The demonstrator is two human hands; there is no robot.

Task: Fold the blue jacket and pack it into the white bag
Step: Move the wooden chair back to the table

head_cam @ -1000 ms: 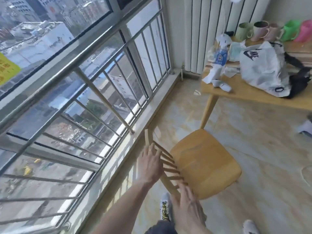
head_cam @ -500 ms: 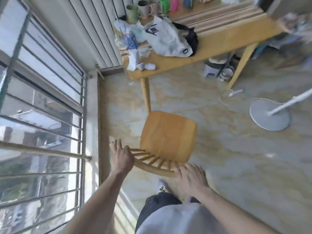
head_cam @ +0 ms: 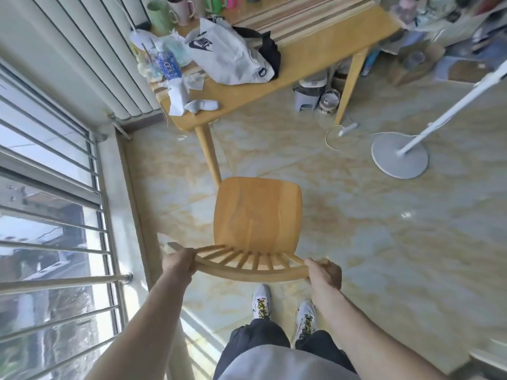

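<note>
White bag (head_cam: 230, 60) on table (head_cam: 315, 61); hands (head_cam: 178, 263) grip chair (head_cam: 256, 212), well apart.

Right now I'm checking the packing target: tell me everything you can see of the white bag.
The white bag is a crumpled, soft-looking sack with a dark printed logo, lying slumped on its side on the wooden table near the window-side end. A dark garment lies against its far side. Neither hand touches it; its opening isn't clearly visible.
</note>
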